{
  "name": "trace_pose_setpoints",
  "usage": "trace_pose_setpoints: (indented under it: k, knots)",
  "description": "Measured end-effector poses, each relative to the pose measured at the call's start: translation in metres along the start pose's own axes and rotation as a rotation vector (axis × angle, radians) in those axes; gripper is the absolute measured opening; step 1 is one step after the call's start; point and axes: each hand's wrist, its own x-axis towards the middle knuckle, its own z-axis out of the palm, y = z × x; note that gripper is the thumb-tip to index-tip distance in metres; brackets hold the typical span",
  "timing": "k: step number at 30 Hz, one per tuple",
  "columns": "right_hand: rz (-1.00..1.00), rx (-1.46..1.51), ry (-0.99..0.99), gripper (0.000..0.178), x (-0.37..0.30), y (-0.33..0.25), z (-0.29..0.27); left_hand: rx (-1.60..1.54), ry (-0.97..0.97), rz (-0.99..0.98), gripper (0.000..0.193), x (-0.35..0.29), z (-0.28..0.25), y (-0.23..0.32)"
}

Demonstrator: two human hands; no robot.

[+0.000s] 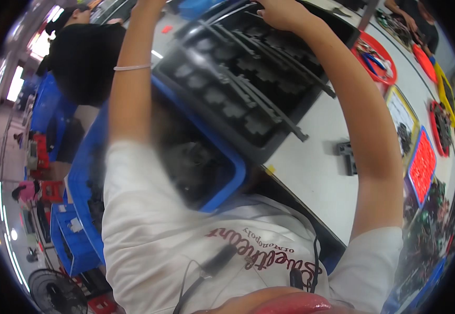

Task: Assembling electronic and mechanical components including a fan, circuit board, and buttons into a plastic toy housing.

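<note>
— Where are we? We see a busy workshop, a long white worktable [316, 172] running up to the right, with blue bins [70, 235] stacked on the floor at the left and a fan [52, 290] in the lower corner.

— And our hands? We have both arms stretched up and away from us. Our right hand [285, 13] lies over the far edge of the black moulded tray [248, 83], fingers curled down onto its rim; how tightly they close, we cannot tell.

— The left hand? It runs out of the top of the picture, above the wrist with the thin white bracelet [132, 67], so we cannot tell how its fingers stand.

— Where does the tray sit? It rests tilted on the table's near side, its lower end overlapping a blue crate [227, 162] filled with dark parts. Its pockets are empty-looking and long black strips lie across them.

— What else lies about? A small black part [347, 156] lies alone on the table, near our right forearm. Red round trays [376, 63] and a flat red tray [422, 165] sit farther right. A person in black stands at the upper left.
</note>
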Motion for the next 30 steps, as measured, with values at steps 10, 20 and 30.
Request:
trace_pose_setpoints:
  k: [10,20,30]
  knots:
    - [-0.180,-0.509,-0.104,0.018,0.070,-0.034,0.084,0.090,-0.074,0.076,0.019,-0.008,-0.022,-0.009]
    - [0.269,-0.430,-0.122,0.025,0.040,-0.056,0.057,0.156,-0.049,0.076,0.018,-0.010,-0.005,-0.011]
    - [0.248,-0.204,-0.149,0.023,0.031,-0.035,0.045,0.089,-0.157,0.265,0.018,-0.018,0.018,-0.017]
